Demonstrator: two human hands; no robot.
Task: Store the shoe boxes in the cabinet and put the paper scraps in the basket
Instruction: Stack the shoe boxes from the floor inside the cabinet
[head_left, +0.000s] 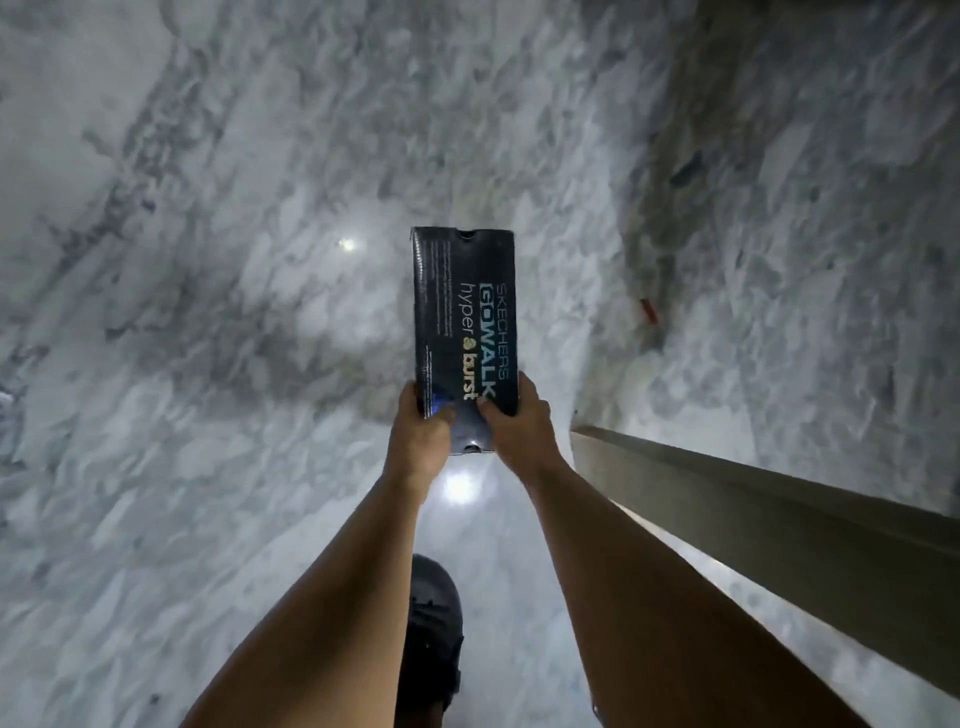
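A dark blue shoe box (464, 312) with white and teal lettering is held out in front of me above the marble floor, its long side pointing away. My left hand (421, 436) grips the box's near left corner. My right hand (517, 421) grips the near right corner, thumb on the lid. Both arms are stretched forward. No cabinet interior, basket or paper scraps are in sight.
Grey-white marble floor (208, 312) fills the view, with bright light reflections. A beige panel edge (753, 519), perhaps a cabinet side or door, runs along the right. A small red object (648, 310) lies on the floor to the right. My dark shoe (434, 634) is below.
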